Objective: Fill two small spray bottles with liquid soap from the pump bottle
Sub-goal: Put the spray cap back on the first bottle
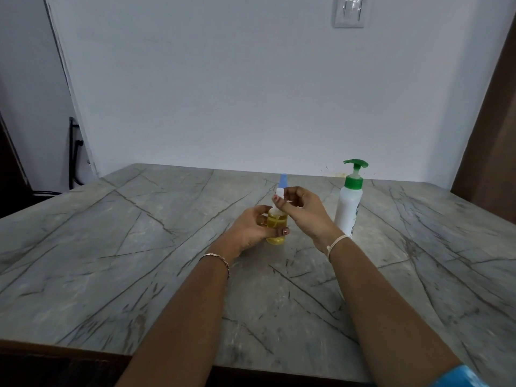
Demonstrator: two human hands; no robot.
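Observation:
A small spray bottle (276, 223) holding yellow liquid stands on the marble table (139, 247) near the middle. My left hand (251, 233) wraps around its body. My right hand (301, 210) pinches the white spray top (279, 197) on the bottle's neck. Behind my fingers a blue cap (283, 180) pokes up; what it belongs to is hidden. The white pump bottle (349, 208) with a green pump head stands upright just right of my right hand.
The table meets a white wall (251, 93) at the back. A light switch (349, 11) is high on the wall. A brown door frame (491, 135) stands at the right. The table's near edge runs below my forearms.

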